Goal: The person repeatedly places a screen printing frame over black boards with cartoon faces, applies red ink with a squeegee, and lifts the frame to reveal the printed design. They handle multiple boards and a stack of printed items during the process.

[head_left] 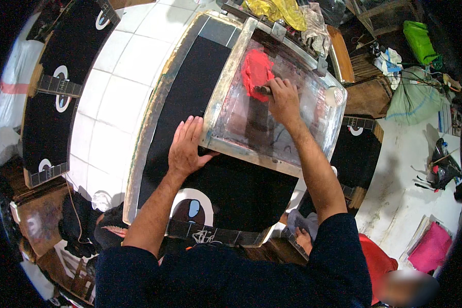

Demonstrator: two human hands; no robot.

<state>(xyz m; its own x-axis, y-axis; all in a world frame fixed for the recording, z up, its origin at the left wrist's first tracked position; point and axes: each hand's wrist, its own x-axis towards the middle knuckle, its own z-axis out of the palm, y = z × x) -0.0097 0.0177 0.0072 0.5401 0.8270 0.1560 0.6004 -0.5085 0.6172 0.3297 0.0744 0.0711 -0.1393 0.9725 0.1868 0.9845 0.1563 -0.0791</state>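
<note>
Work in hand: screen printing on black cloth, as far as the view shows.
Screen frame (pixel 226 87): a pale, paint-stained frame with translucent mesh, lying tilted across the black fabric (pixel 241 190) on a long printing board (pixel 138 149).
Red ink (pixel 256 72): a thick bright blob on the mesh, near the far end of the frame, just beside the right hand.
Right hand (pixel 284 100): reaches into the frame, fingers curled closed around a dark-handled squeegee (pixel 262 90) whose edge meets the ink.
Left hand (pixel 186 146): lies flat, fingers spread open and holding nothing, palm on the fabric with the thumb against the near corner of the frame, seemingly steadying it.
Counter (pixel 118 97): white tiled surface left of the board, carrying another black printed strip (pixel 56 97) with white oval marks.
Handling, frame: probably light and stiff at the rails but with a taut, easily punctured mesh; best held by the rails or corners, never by the mesh.
Handling, squeegee: likely rigid with a flexible blade; the ink looks wet and slippery, so the grip belongs on the clean handle.
Handling, fabric: soft and limp, apt to shift or wrinkle unless pressed flat.
Surroundings: a yellow cloth (pixel 277 10) past the frame, a green bag (pixel 420 41) and a pink item (pixel 431 249) on the floor (pixel 405 169) to the right.
</note>
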